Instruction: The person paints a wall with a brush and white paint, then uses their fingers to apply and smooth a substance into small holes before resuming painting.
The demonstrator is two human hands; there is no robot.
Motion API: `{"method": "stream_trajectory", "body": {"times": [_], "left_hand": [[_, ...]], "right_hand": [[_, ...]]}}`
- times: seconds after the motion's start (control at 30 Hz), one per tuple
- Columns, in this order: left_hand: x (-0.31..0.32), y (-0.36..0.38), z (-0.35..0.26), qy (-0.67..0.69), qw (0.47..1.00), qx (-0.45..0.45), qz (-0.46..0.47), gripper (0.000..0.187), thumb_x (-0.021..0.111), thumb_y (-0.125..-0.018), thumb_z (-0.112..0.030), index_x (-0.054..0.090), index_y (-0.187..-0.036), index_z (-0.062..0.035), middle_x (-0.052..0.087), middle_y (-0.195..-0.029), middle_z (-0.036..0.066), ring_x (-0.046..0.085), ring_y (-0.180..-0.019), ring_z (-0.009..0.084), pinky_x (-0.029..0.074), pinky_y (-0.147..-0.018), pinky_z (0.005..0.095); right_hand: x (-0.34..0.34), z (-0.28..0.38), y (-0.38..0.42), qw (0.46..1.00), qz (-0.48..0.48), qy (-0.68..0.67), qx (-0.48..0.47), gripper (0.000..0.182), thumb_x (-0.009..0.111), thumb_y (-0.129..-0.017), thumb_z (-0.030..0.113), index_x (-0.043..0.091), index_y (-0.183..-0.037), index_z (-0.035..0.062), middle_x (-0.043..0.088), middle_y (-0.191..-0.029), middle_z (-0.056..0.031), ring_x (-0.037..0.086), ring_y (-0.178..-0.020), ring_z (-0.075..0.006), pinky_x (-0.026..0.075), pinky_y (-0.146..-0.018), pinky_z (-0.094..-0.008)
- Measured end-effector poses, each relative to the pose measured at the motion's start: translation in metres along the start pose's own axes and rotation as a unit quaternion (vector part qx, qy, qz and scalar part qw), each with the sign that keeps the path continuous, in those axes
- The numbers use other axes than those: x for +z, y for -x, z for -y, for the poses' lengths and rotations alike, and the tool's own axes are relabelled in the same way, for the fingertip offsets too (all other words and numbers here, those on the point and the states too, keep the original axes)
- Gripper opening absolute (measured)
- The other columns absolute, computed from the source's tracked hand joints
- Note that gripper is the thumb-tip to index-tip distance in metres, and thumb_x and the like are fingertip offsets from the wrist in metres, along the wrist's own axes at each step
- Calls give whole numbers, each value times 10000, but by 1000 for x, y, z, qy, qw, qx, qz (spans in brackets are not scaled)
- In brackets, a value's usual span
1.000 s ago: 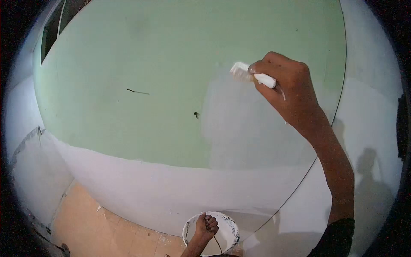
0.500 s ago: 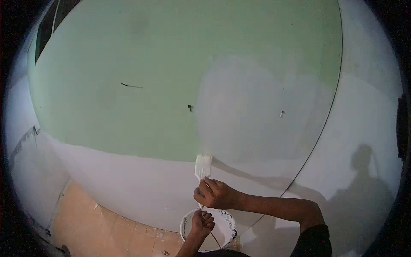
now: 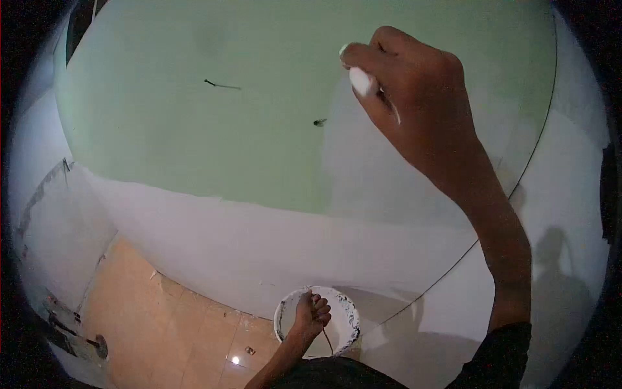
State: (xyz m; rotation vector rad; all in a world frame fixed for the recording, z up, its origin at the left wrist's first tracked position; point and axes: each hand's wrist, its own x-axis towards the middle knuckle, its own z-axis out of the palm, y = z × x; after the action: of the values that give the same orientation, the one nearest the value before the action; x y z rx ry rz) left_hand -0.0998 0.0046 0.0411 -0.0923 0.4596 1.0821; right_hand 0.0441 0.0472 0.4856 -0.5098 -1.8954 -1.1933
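Note:
My right hand is raised high in front of the wall, closed around a paintbrush. The white end of the paintbrush handle points toward me, while its bristles are hidden behind the fist. Low down, my left hand is closed at the far side of a white paint bucket, apparently gripping its handle. Dark splatters mark the bucket's rim, and a thin handle strand shows below the hand. The wall is green, with a whitish painted patch behind my right forearm.
A nail with a long shadow and another nail stick out of the green wall. Tan floor tiles lie at lower left. A dark cord or seam runs along the right side.
My right hand has risen from just above the bucket to the upper wall, taking the paintbrush with it and turning its bristles away from view. My left hand stays at the bucket.

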Motion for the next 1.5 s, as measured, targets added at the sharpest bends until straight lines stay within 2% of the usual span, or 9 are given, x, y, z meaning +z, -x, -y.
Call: {"method": "stream_trajectory", "body": {"times": [0.07,0.2,0.33,0.4,0.5,0.77,1.07,1.27,1.5], "left_hand": [[-8,-2,0,13,1000,-12,16,387,420,-986,-396,409,-687,-151,222,-537,-40,197,-442,106,178,-391,259],[-5,1,4,18,1000,4,-4,380,443,-979,-387,403,-681,-155,215,-531,-45,200,-438,101,167,-382,251],[-1,5,7,27,1000,11,-7,382,430,-978,-389,397,-674,-160,219,-530,-46,208,-431,98,169,-376,251],[3,12,4,23,1000,8,-1,403,421,-981,-391,378,-653,-162,218,-525,-45,209,-429,98,171,-376,253],[0,15,1,0,1000,14,-17,426,423,-983,-398,357,-631,-167,220,-524,-47,216,-430,100,179,-380,254],[-6,11,3,28,1000,5,14,390,460,-974,-383,403,-659,-161,236,-541,-38,240,-452,117,200,-392,262],[-9,9,8,37,999,25,-19,387,480,-972,-398,406,-678,-156,238,-536,-42,212,-442,94,170,-377,244],[-11,11,7,33,999,19,-4,393,467,-977,-416,410,-677,-168,232,-533,-48,213,-442,97,170,-386,245],[-7,12,10,25,999,35,8,411,465,-984,-445,407,-691,-162,243,-541,-54,210,-441,88,177,-384,240]], "right_hand": [[-1,19,22,998,28,59,-14,282,777,-639,25,652,-888,67,574,-801,-68,606,-659,-171,490,-522,-308],[49,59,111,986,55,122,-103,118,656,-745,43,604,-851,42,616,-835,-182,643,-736,-231,556,-585,-293],[96,149,223,976,140,-27,-161,119,648,-771,63,569,-820,-13,626,-838,-250,661,-810,-349,584,-574,-317],[94,166,227,972,151,-46,-175,118,647,-757,64,568,-815,-3,613,-808,-215,650,-780,-291,582,-592,-295],[84,169,211,965,170,-181,-79,126,641,-715,67,576,-816,29,571,-788,-127,603,-729,-193,547,-562,-254],[36,46,101,957,150,-236,77,136,667,-752,106,621,-874,68,575,-803,-94,629,-701,-197,533,-531,-333],[86,126,239,976,152,15,-155,105,651,-766,87,610,-849,38,648,-919,-212,671,-842,-273,591,-693,-314],[78,155,245,948,229,-220,-27,89,638,-745,98,611,-822,63,592,-820,-129,641,-739,-228,547,-551,-284],[46,39,118,948,154,-240,141,205,684,-732,25,658,-933,59,584,-826,-88,620,-724,-217,523,-650,-360]]}}
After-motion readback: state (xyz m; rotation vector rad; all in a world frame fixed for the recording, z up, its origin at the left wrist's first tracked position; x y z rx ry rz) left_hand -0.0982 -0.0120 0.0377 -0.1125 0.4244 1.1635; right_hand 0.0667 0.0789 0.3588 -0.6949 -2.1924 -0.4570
